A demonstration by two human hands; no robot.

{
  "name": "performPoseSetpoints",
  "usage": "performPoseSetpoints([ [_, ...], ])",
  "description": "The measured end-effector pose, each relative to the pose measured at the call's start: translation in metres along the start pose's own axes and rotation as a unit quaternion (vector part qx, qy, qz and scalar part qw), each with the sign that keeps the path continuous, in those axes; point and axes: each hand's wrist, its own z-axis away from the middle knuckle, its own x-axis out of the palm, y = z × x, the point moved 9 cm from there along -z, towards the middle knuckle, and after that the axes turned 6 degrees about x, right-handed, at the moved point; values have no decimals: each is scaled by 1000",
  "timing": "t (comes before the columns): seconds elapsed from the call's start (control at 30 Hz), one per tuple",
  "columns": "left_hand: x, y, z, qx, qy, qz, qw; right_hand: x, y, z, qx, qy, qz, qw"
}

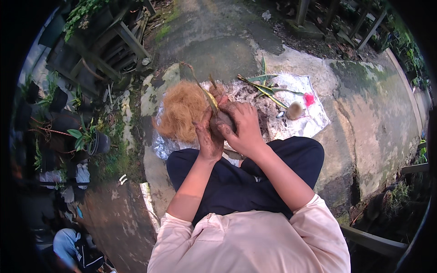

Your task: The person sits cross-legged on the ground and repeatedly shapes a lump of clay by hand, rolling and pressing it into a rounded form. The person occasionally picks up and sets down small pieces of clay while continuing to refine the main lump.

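My left hand [208,139] and my right hand [242,128] are both cupped around a dark, soil-covered root ball [221,122] held above my knees. A yellow-green leaf [210,98] sticks up out of the ball between my fingers. Both hands are smeared with soil. Just left of them a heap of orange-brown coconut fibre [180,113] lies on a clear plastic sheet [314,120].
Cut green leaves [266,86], a small round brush-like object [295,110] and a pink scrap [309,99] lie on the sheet. A potted plant [93,141] stands at left beside wooden racks [114,45]. Mossy cracked concrete surrounds me.
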Motion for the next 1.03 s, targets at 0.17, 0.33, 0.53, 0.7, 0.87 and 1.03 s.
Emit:
performPoseSetpoints([
  [0.17, -9, -50, 16, -120, 206, 168, 957, -4, 0, 9, -57, 194, 47, 978],
  [0.33, -34, -66, 14, -130, 192, 166, 959, 26, 12, 7, -66, 140, 129, 979],
  [0.53, -28, -43, 3, 0, -13, 104, 995, 32, 50, 2, -2, 121, -212, 970],
  [0.7, -6, -29, -9, 76, 41, 65, 994, 20, 30, -6, 3, 40, -236, 971],
  [0.87, -28, -11, -21, 77, 149, 1, 986, 2, -20, 12, -18, -56, -243, 968],
  [1.03, -22, -7, -33, 81, 110, -63, 989, -23, -23, 1, -1, -9, -253, 967],
])
